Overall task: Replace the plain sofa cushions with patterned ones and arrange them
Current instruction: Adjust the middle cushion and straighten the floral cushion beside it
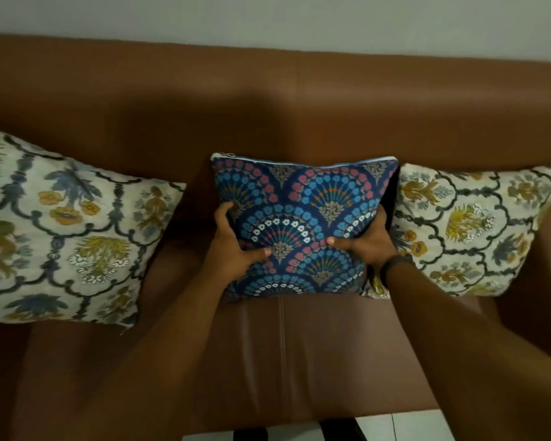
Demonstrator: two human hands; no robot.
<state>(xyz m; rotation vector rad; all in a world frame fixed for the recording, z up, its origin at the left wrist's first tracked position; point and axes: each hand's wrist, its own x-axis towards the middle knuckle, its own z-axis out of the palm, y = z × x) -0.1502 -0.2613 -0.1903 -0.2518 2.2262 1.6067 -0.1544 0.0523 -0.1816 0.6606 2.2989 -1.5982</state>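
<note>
Two bare forearms enter from the bottom of the frame and converge on the centre. The left hand [236, 243] grips the left edge of the navy fan-pattern cushion [303, 227], thumb across the front face and fingers curled around the side. The right hand [365, 240] grips the right edge in the same manner, thumb on the front face; a dark wristband [395, 265] circles its wrist. The navy fan-pattern cushion stands upright at frame centre, its lower edge on the seat of the brown sofa [283, 345] and its zippered top edge against the backrest. A cream floral cushion [61, 230] leans against the backrest at the left of the frame, apart from the centre cushion. A second cream floral cushion [471, 230] leans at the right of the frame, its lower left corner just behind the centre cushion. A pale wall [268, 17] spans the top of the frame. Light floor tile [427, 428] shows at the bottom edge.
</note>
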